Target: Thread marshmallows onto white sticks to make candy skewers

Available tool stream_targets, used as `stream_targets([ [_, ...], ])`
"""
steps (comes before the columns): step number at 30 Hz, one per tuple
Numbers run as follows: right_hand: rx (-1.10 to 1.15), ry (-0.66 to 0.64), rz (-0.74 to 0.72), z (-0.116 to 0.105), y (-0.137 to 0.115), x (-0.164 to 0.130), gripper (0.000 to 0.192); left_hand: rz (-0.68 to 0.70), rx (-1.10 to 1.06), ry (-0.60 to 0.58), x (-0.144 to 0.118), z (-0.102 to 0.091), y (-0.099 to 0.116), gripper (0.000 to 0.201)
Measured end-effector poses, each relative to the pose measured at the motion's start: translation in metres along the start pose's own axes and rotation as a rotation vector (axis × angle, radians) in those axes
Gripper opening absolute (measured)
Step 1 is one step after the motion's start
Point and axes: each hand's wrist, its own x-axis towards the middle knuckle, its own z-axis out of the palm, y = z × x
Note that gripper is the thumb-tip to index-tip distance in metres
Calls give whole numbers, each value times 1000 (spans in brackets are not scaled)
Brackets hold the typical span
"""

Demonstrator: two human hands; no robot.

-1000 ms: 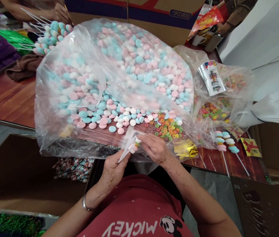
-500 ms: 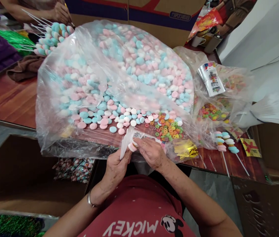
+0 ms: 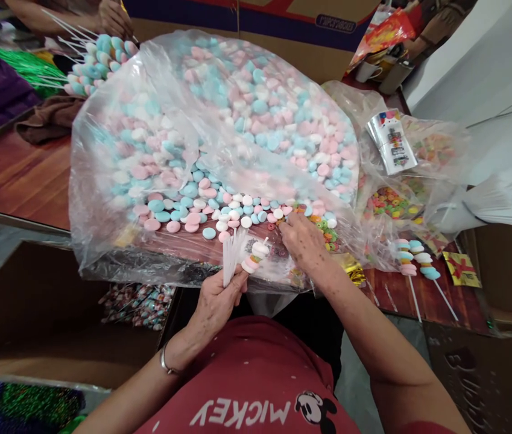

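1. At about 8 o'clock from the middle of the view we see an open cardboard box [image 3: 34, 313] below the table edge, with wrapped sweets [image 3: 140, 304] lying at its right side.
2. At 11 o'clock, finished candy skewers [image 3: 97, 60] lie heaped on the wooden table [image 3: 11, 175], near another person's hand [image 3: 113, 18].
3. The big clear plastic bag [image 3: 115, 150] fills the centre, packed with pink, blue and white candy discs [image 3: 256, 96]; its open mouth faces us at 6 o'clock.
4. Our left hand [image 3: 214, 304] sits at 6 o'clock. Its fingers are curled and pressed together around a bundle of white sticks [image 3: 231, 259] and one part-built skewer [image 3: 254, 256], which carries a few stacked candies and tilts toward 1 o'clock.
5. Our right hand [image 3: 303, 241] lies just right of the skewer, inside the bag's mouth. Its fingertips rest among the coloured candy rings [image 3: 328, 232]; we cannot tell whether they pinch one.
6. At 3 o'clock, two finished skewers [image 3: 416, 259] lie on the table, near gold twist ties [image 3: 350, 268].
7. At 2 o'clock a smaller bag of rings [image 3: 391, 202] sits under a printed packet [image 3: 391, 141].
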Motion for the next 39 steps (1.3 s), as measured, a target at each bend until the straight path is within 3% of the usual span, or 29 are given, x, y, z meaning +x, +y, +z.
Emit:
stream_targets([
  [3, 54, -21, -28, -3, 5, 2, 17, -25, 41, 26, 0, -1, 2, 39],
  [8, 274, 127, 22, -12, 37, -4, 13, 15, 115, 20, 1, -7, -4, 41],
  [11, 324, 108, -26, -13, 47, -14, 13, 38, 153, 20, 1, -8, -7, 41],
  [17, 39, 103, -274, -3, 28, -25, 14, 61, 170, 10, 1, -7, -8, 40],
  [22, -83, 53, -310, -6, 18, -22, 14, 60, 204, 14, 0, -8, -11, 40],
  [32, -56, 14, -338, -9, 12, -28, 16, 58, 226, 3, -1, -5, -13, 39],
  [36, 134, 41, -216, -2, 13, -26, 15, 78, 243, 1, -1, -4, -8, 38],
  [39, 577, 123, 46, 1, 12, -24, 10, 104, 277, -2, -2, -3, -3, 37],
])
